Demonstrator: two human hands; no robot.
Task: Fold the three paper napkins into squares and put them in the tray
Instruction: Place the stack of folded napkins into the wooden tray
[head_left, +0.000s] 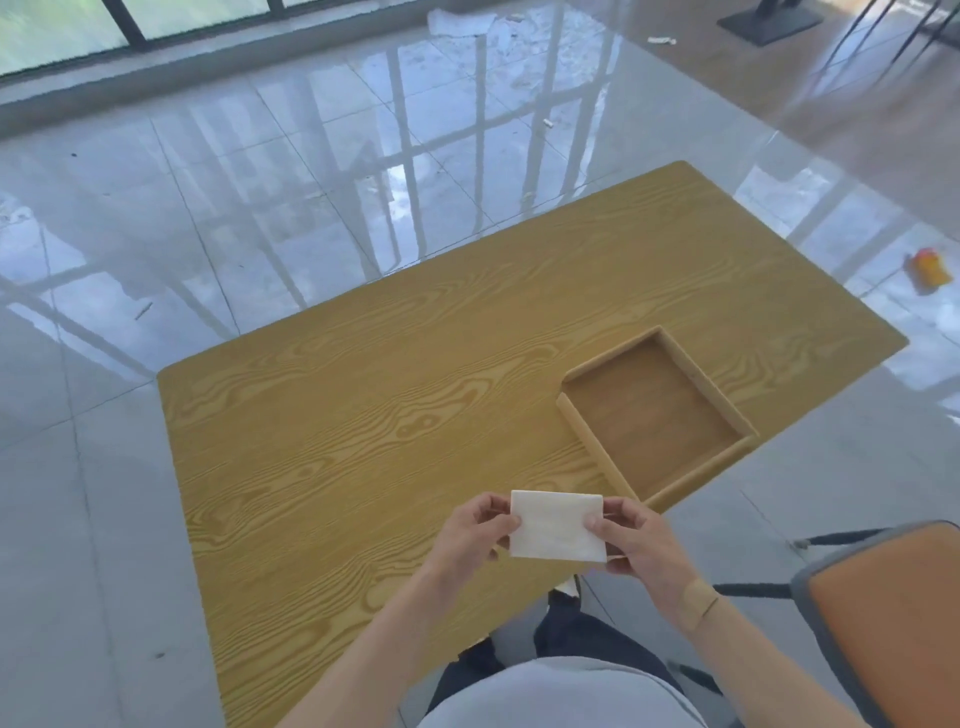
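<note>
Only one white napkin (557, 526) is showing; the fingers behind it are being hidden by the paper, and I cannot tell how many layers it is having. The near edge of the tabletop (363, 415) is being covered partly by the person's forearms and grey shirt.

The napkin is looking like a flat white rectangle, wider than tall, with clean edges and a soft texture. It is being held up over the near part of the tabletop, not lying on it. The left hand (475, 530) is pinching its left edge, with the thumb on the front face. The right hand (631, 535) is pinching its right edge in the same way. A tan plaster is sitting on the right wrist.

The wooden tray (582, 428) is resting on the right side of the tabletop, just beyond the napkin and to the right, and nothing is lying inside it. An orange chair (883, 623) is standing at the near right, beside the tabletop. On the glossy tiled floor (208, 208), a small yellow object (930, 267) is lying far to the right, too blurred to name.
</note>
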